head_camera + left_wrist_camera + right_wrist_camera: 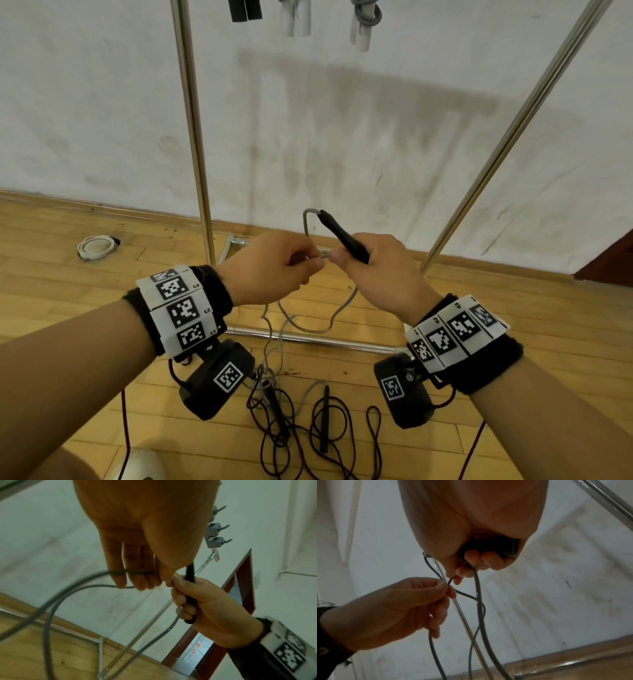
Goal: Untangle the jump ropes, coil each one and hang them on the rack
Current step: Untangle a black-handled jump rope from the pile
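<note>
My right hand [363, 260] grips the black handle [342, 236] of a grey jump rope; the handle points up and to the left. The grey cord [308, 219] loops out of its tip and comes back down to my left hand [291, 265], which pinches it between thumb and fingers [448, 589] right beside the right hand. Below the hands the grey cord [329, 322] sags to the floor. There it meets a tangled black rope [291, 431] with a black handle [324, 418] lying on the wood. In the left wrist view the right hand [193, 601] holds both handle and cord.
A chrome rack stands in front of the wall, with a left post [193, 137], a slanted right post [513, 130] and a base bar [308, 337] on the floor. Coiled ropes with white handles [296, 17] and black handles [245, 10] hang at the top. A white round fitting [96, 246] sits in the floor at left.
</note>
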`<state>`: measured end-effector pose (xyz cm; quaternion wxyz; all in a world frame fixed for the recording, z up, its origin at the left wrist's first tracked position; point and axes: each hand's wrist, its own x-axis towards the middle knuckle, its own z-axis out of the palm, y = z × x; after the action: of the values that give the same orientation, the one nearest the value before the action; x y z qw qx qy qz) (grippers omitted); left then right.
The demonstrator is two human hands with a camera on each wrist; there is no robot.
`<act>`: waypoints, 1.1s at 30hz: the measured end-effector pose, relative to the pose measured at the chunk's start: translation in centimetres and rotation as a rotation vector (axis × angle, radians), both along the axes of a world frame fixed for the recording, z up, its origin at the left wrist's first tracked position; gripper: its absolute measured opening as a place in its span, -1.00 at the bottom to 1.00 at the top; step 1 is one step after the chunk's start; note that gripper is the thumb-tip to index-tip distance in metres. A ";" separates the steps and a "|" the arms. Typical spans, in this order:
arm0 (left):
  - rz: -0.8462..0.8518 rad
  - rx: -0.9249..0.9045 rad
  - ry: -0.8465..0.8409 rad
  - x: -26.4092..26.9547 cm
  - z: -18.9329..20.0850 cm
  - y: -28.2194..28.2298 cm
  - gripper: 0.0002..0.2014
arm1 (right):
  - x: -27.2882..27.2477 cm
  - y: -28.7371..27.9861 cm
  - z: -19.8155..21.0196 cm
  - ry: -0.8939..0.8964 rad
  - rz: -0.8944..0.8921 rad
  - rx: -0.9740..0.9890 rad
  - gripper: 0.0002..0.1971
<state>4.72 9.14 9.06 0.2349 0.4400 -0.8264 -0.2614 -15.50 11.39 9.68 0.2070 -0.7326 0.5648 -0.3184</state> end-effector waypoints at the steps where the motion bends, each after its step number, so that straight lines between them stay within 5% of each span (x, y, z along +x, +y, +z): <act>1: -0.046 0.079 -0.017 0.3 -0.3 -0.2 -0.79 | -0.2 0.0 0.3 0.027 -0.017 -0.025 -0.67; 5: -0.224 0.308 -0.218 1.3 -2.0 -0.4 -0.71 | -1.4 -0.2 1.5 -0.040 -0.084 -0.106 -0.73; 13: -0.266 0.438 -0.252 1.0 -4.0 -0.3 -0.76 | -3.3 0.2 3.2 -0.341 -0.125 -0.301 -0.81; 18: -0.136 0.253 -0.204 1.5 -3.6 -1.2 -0.78 | -5.3 -0.5 2.4 -0.291 -0.212 -0.248 -0.81; 24: -0.083 0.100 -0.192 1.7 -2.6 -1.3 -0.77 | -8.0 -1.1 0.2 0.038 -0.337 -0.159 -0.90; 29: -0.070 -0.040 -0.168 0.4 -1.4 -0.1 -0.75 | -6.2 -0.6 -0.5 0.162 -0.178 -0.131 -0.89; 33: -0.014 -0.116 -0.071 -0.7 -0.3 0.5 -0.75 | -3.3 0.6 -0.3 0.093 0.039 -0.096 -0.84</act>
<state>3.98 9.64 8.75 0.2288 0.4290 -0.8509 -0.1990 -18.78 11.95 9.35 0.1514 -0.7664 0.5437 -0.3067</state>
